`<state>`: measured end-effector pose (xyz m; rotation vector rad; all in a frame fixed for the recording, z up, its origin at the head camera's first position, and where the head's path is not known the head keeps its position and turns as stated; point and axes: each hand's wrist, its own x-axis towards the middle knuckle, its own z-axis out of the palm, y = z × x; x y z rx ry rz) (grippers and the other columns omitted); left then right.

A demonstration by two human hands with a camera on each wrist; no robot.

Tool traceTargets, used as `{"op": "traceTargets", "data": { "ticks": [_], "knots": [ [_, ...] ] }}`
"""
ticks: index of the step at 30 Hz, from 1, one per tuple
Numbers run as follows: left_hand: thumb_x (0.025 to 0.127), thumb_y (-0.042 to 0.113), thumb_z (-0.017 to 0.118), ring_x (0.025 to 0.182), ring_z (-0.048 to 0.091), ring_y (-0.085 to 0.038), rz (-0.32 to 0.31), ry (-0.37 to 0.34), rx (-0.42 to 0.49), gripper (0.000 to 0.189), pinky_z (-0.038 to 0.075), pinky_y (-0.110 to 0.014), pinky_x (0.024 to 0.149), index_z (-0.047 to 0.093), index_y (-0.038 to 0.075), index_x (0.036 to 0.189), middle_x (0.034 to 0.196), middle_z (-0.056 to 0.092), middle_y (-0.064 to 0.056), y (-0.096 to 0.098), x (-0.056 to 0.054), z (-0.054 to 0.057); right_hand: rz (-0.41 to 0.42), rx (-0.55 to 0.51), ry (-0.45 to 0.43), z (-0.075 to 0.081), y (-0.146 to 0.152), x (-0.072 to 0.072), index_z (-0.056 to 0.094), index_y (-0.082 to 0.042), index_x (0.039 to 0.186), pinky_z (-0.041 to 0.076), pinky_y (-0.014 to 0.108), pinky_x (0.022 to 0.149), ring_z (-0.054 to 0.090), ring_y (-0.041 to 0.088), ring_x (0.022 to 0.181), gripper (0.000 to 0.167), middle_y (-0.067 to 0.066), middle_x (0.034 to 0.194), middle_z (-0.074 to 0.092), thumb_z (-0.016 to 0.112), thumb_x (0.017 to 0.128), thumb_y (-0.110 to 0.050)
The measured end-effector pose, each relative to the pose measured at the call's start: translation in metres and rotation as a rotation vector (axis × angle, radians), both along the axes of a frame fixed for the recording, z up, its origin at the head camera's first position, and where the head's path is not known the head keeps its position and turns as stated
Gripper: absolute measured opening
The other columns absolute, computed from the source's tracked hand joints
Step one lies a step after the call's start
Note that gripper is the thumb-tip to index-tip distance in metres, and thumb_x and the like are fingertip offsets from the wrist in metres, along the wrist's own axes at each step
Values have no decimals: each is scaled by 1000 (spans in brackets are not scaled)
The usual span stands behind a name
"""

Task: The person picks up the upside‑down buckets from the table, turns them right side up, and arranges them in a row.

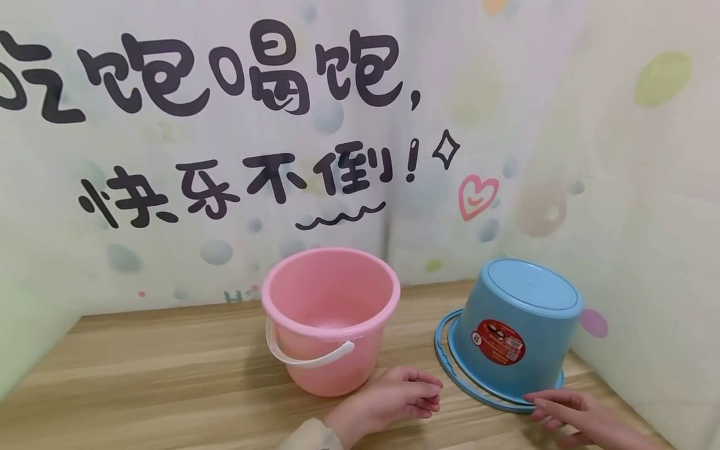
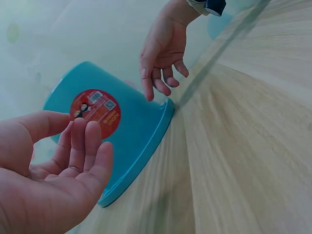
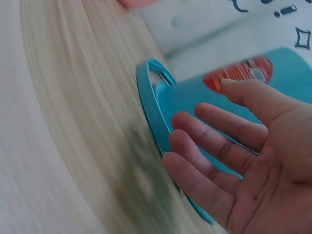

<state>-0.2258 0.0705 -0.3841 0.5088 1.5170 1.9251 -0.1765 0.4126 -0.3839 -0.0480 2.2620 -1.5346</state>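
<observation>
A blue bucket [image 1: 540, 337] stands upside down at the right, its base up and a round red label [image 1: 500, 342] on its side. Its blue handle [image 1: 450, 369] lies around the rim on the table. My right hand [image 1: 585, 415] is near the front of that rim, fingers loosely bent and holding nothing; whether it touches the rim I cannot tell. Between the two buckets is my left hand [image 1: 388, 400], its fingers loosely curved with nothing in them. Behind it a pink bucket [image 1: 332, 350] stands upright, with its white handle [image 1: 315, 360] hanging at the front.
The wood-grained table [image 1: 169, 375] runs back to a patterned curtain [image 1: 236, 262] with black lettering. Another side of the curtain [image 1: 664, 250] rises close to the right of the blue bucket. In the left wrist view, a dark band [image 2: 214, 6] is on the right wrist.
</observation>
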Motion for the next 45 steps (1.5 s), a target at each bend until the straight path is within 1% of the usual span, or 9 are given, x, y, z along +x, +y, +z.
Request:
{"op": "traceTargets", "data": {
  "ticks": [3, 9, 12, 16, 19, 22, 33, 40, 45],
  "knots": [
    [90, 7, 55, 71, 59, -11, 3, -20, -18, 23, 51, -30, 73, 57, -7, 108, 80, 61, -5, 10, -4, -2, -32, -1, -4, -4, 16, 1, 49, 6, 124, 51, 44, 76, 57, 24, 88, 46, 13, 104, 61, 39, 99, -31],
    [90, 8, 56, 69, 58, -10, 24, -35, -39, 24, 51, -29, 71, 58, -8, 108, 76, 61, -3, 33, -18, -4, -73, -96, -45, -12, 49, -1, 56, -6, 124, 49, 44, 80, 56, 25, 93, 38, 12, 110, 61, 38, 99, -30],
    [90, 8, 56, 69, 59, -10, 42, -36, -42, 24, 51, -30, 72, 59, -8, 108, 76, 62, -3, 44, -24, -6, -75, -93, -51, -14, 64, -3, 53, -1, 125, 49, 45, 80, 57, 27, 93, 40, 13, 110, 61, 38, 99, -29],
    [89, 8, 57, 69, 59, -10, 65, -34, -68, 24, 51, -29, 70, 60, -8, 107, 80, 64, -5, 54, -30, -8, -50, -90, -56, -11, 82, -13, 54, -2, 124, 49, 44, 81, 59, 27, 94, 41, 14, 111, 61, 35, 100, -30],
    [88, 7, 58, 67, 59, -9, 101, -27, -96, 23, 50, -26, 67, 61, -8, 105, 81, 66, -8, 60, -36, -7, -20, -115, -48, -7, 90, -22, 59, -7, 121, 49, 41, 81, 60, 24, 95, 38, 12, 110, 62, 34, 101, -28],
    [87, 7, 59, 65, 59, -8, 146, -15, -120, 22, 50, -25, 65, 62, -7, 104, 80, 66, -8, 64, -43, -5, -14, -127, -32, -2, 92, -34, 57, -4, 122, 49, 40, 81, 61, 23, 96, 38, 13, 110, 63, 35, 101, -26],
    [86, 7, 60, 79, 64, -19, 214, 71, -217, 16, 52, -35, 75, 63, -4, 98, 85, 66, -11, 69, -64, -1, -113, -8, 36, 12, 86, -64, 37, 23, 120, 52, 39, 75, 64, 20, 84, 51, 12, 97, 66, 42, 98, -23],
    [86, 7, 61, 78, 65, -19, 205, 168, -317, 13, 52, -32, 73, 65, -2, 94, 80, 66, -8, 79, -71, 1, -201, 186, 56, 21, 81, -76, 26, 24, 123, 52, 41, 71, 62, 21, 79, 55, 7, 88, 64, 42, 97, -21],
    [84, 6, 63, 77, 64, -19, 200, 183, -336, 12, 52, -31, 72, 65, -1, 93, 78, 66, -7, 83, -72, 2, -224, 234, 78, 23, 78, -82, 28, 25, 119, 53, 41, 69, 62, 21, 77, 48, 5, 83, 62, 38, 97, -17]
  ]
}}
